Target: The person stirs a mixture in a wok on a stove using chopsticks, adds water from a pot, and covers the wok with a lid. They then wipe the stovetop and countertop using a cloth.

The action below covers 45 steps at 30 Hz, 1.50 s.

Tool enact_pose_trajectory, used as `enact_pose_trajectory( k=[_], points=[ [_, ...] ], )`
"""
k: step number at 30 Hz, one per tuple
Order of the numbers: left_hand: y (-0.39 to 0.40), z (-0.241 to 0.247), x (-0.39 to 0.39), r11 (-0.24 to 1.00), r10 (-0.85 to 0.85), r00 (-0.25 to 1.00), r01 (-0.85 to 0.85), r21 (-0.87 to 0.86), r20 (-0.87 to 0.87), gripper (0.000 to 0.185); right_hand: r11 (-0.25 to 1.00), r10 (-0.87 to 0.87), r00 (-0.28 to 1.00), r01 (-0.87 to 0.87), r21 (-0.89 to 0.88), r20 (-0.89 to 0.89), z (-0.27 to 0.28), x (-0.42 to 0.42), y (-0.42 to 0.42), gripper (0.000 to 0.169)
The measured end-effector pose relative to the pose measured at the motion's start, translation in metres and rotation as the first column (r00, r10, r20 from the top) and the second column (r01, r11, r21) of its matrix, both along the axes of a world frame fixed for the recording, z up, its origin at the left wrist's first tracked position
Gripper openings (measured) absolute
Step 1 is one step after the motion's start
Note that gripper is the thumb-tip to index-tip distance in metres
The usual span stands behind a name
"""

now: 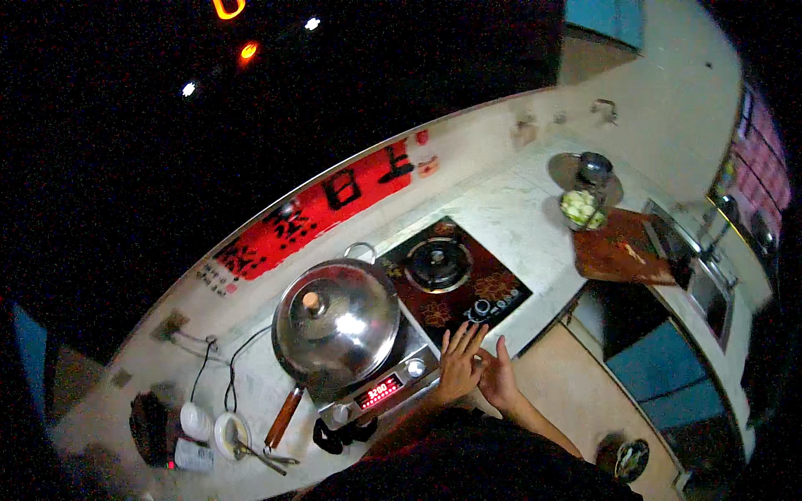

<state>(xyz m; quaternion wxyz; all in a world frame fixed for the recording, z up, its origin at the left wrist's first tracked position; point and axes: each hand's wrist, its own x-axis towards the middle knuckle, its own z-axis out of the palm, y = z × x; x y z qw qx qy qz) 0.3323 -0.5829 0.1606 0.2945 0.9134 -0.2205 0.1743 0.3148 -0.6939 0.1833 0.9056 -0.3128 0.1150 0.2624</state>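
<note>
My left hand (459, 365) has its fingers spread near the front edge of the glass-topped gas hob (432, 313), by its control knob (480, 307). Just right of it, my right hand (498, 379) is raised, and the two hands touch or overlap at the thumbs. Neither hand holds anything visible. To their left, a wok with a domed metal lid (351, 351) stands on an induction cooker (369, 401) with a lit red display. The wok's wooden handle (284, 416) points towards the counter's front edge.
A bowl of cut pale-green vegetable (579, 206) stands beside a wooden cutting board (614, 253) near the sink. A dark pot (594, 168) is behind. At left are a white bowl with utensils (232, 432), a white container (195, 419) and cables. Black cloth (341, 435) lies before the cooker.
</note>
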Motion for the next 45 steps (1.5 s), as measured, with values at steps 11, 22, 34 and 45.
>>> enact_pose_trajectory(
  k=[11,22,34,45],
  points=[
    [0.064,-0.126,-0.075,0.359,0.104,0.845,-0.523,-0.773,-0.524,0.038,0.858,0.432,0.469,0.048,-0.511,0.77,0.013,0.105,0.072,0.028],
    [0.062,-0.022,-0.173,0.132,0.765,0.489,-0.757,-0.64,-0.419,0.045,0.392,0.912,-0.238,0.742,-0.544,0.333,0.062,0.156,0.277,0.042],
    [0.091,-0.02,-0.187,0.089,0.678,0.567,-0.695,-0.713,-0.468,0.049,0.539,0.839,-0.415,0.718,-0.441,0.35,0.091,0.177,0.304,0.033],
    [0.106,-0.114,-0.152,0.388,0.677,0.619,-0.76,-0.522,-0.398,0.028,0.389,0.817,0.122,0.605,-0.695,0.564,0.147,0.314,0.093,0.029]
  ],
)
